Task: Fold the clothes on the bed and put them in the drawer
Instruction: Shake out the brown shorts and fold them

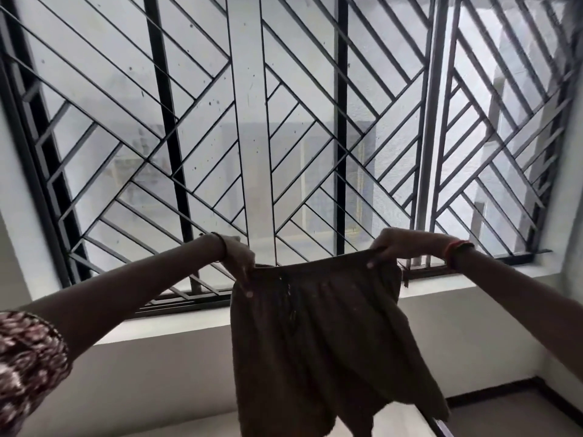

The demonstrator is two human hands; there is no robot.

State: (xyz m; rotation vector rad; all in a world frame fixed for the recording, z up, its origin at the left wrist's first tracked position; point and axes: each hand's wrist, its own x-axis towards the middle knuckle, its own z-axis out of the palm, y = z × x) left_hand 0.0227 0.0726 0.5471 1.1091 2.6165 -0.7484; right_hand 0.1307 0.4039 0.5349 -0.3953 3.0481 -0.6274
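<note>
1. Window point(252, 121) is filling most of the view. A black grille point(164, 121) of upright and slanted bars is standing in front of the glass, and blurred buildings are showing thru it.
2. Wall point(157, 373) is running pale below the window, w/ a light sill point(176, 326) jutting out along its top. A strip of darker floor point(520, 417) is showing at bottom right.
3. Shorts point(315, 342), dark brown, are hanging in mid-air in front of the sill and wall. The gathered waistband is stretching roughly level btwn the two hands. Both legs are dangling loose toward the bottom edge, the right one flaring out sideways. A speckled strip is hanging down the front, left of centre; can't tell what it is.
4. Both arms are reaching fwd from the lower corners, bare to the wrists. A patterned sleeve point(28, 367) is covering the upper L arm.
5. L hand point(239, 257) is gripping the waistband's left end, fingers point(244, 272) curling down and clamped on the cloth.
6. R hand point(397, 244) is gripping the right end, fingers point(377, 258) folding over the band and pinching it.
7. A red bangle point(457, 247) is sitting on the R wrist, and a thin dark band point(222, 247) on the L wrist.
</note>
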